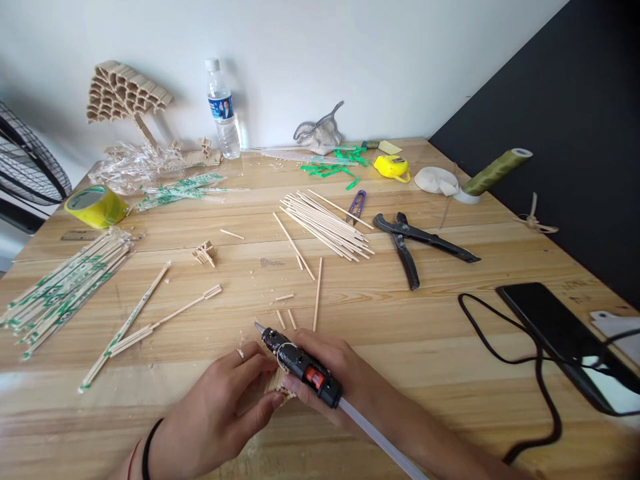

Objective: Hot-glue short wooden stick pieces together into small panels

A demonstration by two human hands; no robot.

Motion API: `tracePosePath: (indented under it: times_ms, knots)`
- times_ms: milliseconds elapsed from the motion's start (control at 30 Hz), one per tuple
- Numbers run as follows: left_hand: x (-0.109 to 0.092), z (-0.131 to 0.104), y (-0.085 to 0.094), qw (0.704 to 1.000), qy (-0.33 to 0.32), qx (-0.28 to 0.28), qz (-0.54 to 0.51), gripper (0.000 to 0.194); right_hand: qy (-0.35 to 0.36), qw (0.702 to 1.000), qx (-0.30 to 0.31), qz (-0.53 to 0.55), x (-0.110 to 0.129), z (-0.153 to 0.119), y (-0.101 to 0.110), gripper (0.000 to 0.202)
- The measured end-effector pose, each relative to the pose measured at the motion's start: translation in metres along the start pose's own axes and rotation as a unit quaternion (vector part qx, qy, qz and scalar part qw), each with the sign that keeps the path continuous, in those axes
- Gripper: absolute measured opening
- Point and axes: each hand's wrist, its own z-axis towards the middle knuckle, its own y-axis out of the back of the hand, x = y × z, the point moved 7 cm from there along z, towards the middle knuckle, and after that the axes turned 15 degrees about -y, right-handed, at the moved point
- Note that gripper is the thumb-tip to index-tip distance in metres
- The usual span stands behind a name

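My left hand (235, 400), with a ring and a black wristband, pinches a small bundle of short wooden sticks (274, 383) at the front centre. My right hand (330, 373) is closed around a black glue gun (300, 363). The gun's nozzle points up and left, and a clear glue stick (377, 437) runs out of its rear end. The right thumb also touches the stick bundle, which the gun and fingers partly cover. Just beyond the hands lie a few short cut sticks (285, 297) and one longer stick (318, 293).
Loose sticks (327, 225) lie mid-table beside purple snips (357, 205) and black cutters (410, 240). Wrapped chopsticks (70, 283) are left, a phone (560, 340) with a cable right. Behind stand a bottle (223, 113) and a stick-built tree (125, 93).
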Motion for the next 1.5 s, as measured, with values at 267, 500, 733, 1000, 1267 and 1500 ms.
tracePosePath:
  times_ms: [267,500,733,1000,1267,1500]
  knots:
    - [-0.0011,0.0008,0.0003,1.000,0.000,0.004,-0.001,0.007,0.001,1.000,0.007,0.007,0.0008,0.0001,-0.0007,0.006]
    - [-0.0006,0.0012,-0.0009,1.000,-0.002,0.006,-0.003,0.006,0.006,1.000,0.006,0.012,0.0003,-0.0007,-0.0004,0.007]
    - [-0.0001,-0.0003,-0.0016,1.000,0.002,0.010,0.002,0.006,0.005,1.000,0.009,0.013,-0.0002,-0.0003,-0.0007,0.007]
    - [-0.0002,0.0014,-0.0008,1.000,-0.004,0.007,0.008,0.007,0.009,1.000,0.011,0.018,-0.0008,0.0004,-0.0003,0.007]
    - [0.0013,-0.0004,-0.0018,1.000,0.002,0.010,0.011,0.008,0.018,1.000,0.010,0.017,0.0005,-0.0012,0.0001,0.009]
    - [-0.0012,0.0011,-0.0004,1.000,-0.004,0.005,0.009,0.007,0.020,0.999,0.013,0.024,0.0013,0.0001,0.0003,0.008]
